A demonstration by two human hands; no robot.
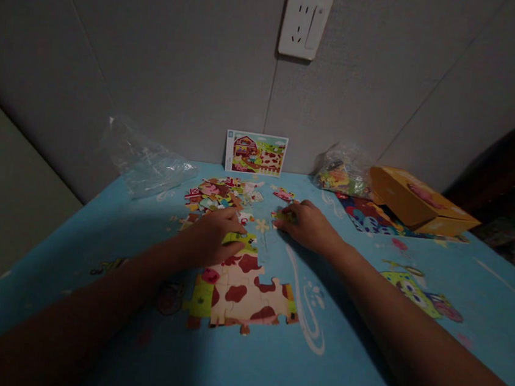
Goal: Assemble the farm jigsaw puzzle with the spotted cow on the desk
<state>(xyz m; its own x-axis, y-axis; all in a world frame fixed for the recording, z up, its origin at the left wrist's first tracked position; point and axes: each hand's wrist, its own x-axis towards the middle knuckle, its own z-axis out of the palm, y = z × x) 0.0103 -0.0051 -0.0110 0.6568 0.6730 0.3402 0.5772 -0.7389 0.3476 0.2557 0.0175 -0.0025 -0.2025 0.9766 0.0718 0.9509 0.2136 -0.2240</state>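
Observation:
A partly joined jigsaw puzzle [246,296] with a brown-spotted cow pattern lies on the table in front of me. At its upper left, my left hand [209,240] has thumb and fingers on either side of a green puzzle piece [246,238]. My right hand [307,224], farther right, pinches another greenish puzzle piece [278,215] low over the tabletop; the fingers partly cover it. Just beyond that hand lies a loose pink-and-red piece [284,193]. Behind my left hand is a heap of loose puzzle pieces [214,193], some overlapping.
A picture card [256,154] of a farm leans against the wall. Clear plastic bag [154,170] lies back left; a bag of pieces [340,172] sits back right beside an open orange box [422,201] on a colourful sheet [360,216]. A wall socket [305,23] is above.

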